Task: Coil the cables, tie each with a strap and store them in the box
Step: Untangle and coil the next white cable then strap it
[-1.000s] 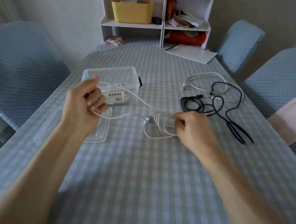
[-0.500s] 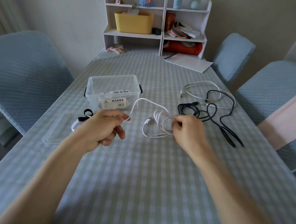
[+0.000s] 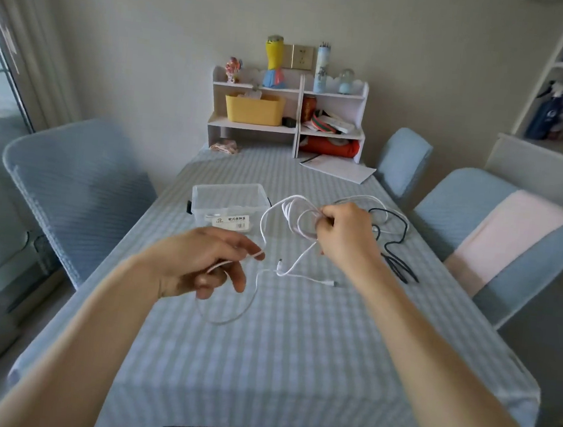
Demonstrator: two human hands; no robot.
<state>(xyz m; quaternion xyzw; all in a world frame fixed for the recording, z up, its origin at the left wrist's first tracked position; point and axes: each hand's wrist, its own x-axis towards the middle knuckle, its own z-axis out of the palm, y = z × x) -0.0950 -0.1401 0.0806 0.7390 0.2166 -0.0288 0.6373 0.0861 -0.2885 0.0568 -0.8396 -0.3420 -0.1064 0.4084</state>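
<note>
There is a single view, taken from the person's head at the near end of the counter [image 3: 292,369]. It looks forward and somewhat downward along the counter's length toward the far wall. Both forearms run up from the bottom corners, so the left hand [image 3: 199,264] and right hand [image 3: 343,233] sit close to the lens, near mid-frame. The wide angle bends the edges, taking in chairs on both sides, the small white shelf unit [image 3: 288,110] at the far end, and a window at left.

White shelf unit [image 3: 288,110] stood at tabletop's far edge (yellow bin [image 3: 253,108] inside); paper sheet [image 3: 341,168] lay near far right corner.
</note>
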